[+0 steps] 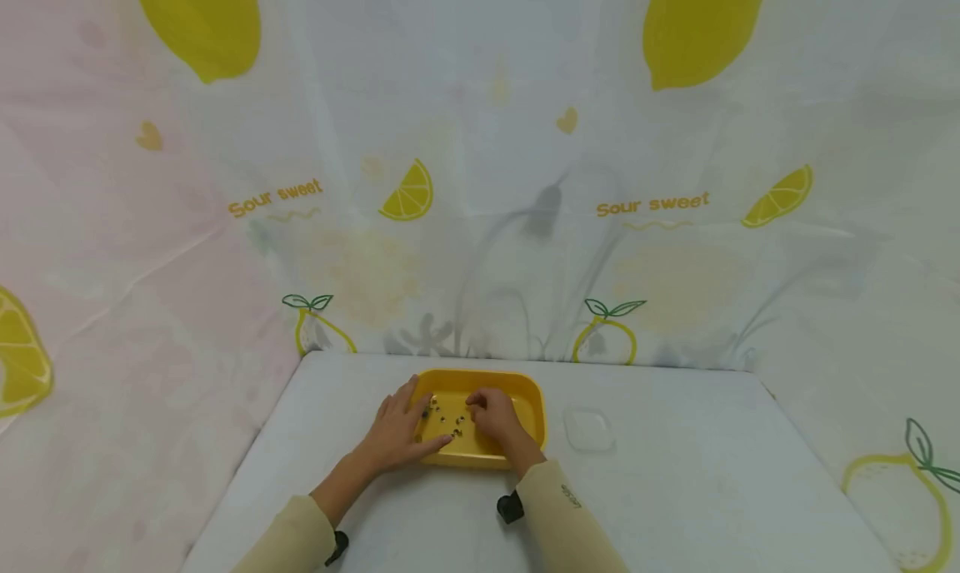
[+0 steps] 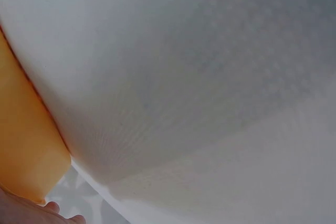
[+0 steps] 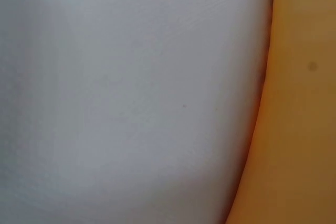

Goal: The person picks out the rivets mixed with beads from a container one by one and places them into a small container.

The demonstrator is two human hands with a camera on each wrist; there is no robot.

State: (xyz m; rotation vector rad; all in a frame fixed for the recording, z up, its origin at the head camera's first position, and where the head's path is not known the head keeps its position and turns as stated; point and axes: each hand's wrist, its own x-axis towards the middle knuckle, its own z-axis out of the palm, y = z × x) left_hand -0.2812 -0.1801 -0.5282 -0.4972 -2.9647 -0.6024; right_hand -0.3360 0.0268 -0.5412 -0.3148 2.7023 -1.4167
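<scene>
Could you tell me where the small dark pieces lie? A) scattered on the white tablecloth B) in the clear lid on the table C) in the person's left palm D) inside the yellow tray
D: the small dark pieces lie on the floor of the yellow tray, between the left hand and right hand.

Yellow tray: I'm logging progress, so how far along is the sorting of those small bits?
Nothing looks done: the clear lid beside the tray shows no bits on it. In hand: the left hand steadies the tray; the right hand curls over the small bits. Left: those scattered bits.
</scene>
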